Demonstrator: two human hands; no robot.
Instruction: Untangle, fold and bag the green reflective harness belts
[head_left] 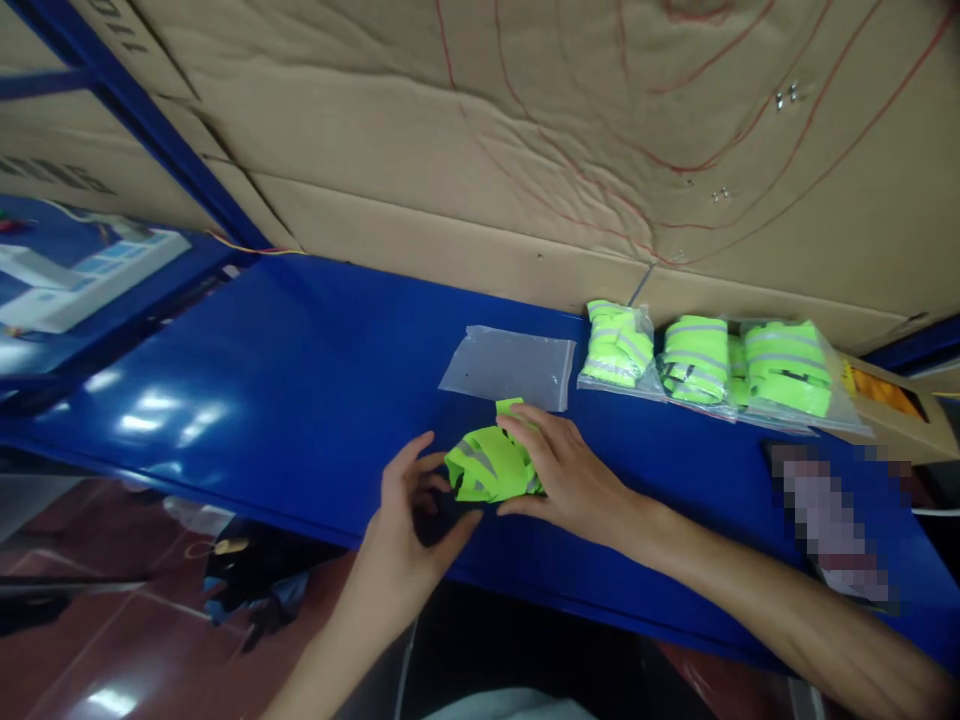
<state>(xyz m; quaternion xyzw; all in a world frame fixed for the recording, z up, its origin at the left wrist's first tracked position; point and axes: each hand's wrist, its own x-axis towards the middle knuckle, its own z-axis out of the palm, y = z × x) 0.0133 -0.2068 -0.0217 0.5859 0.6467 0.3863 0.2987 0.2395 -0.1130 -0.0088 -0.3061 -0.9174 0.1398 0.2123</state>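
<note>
A folded neon-green vest with grey reflective strips (487, 465) lies near the front edge of the blue table (300, 380). My right hand (566, 470) rests on its right side, fingers curled over the fabric and pressing it. My left hand (409, 510) is at the vest's left end, fingers apart and slightly curled, its fingertips at the fabric's edge. An empty clear plastic bag (510, 365) lies flat just behind the vest.
Three bagged green vests (701, 360) sit in a row at the back right against a cardboard wall (525, 150). A cardboard box (892, 405) stands at the far right. A blurred patch (832, 520) covers part of the table. White boxes (75, 275) are at the left.
</note>
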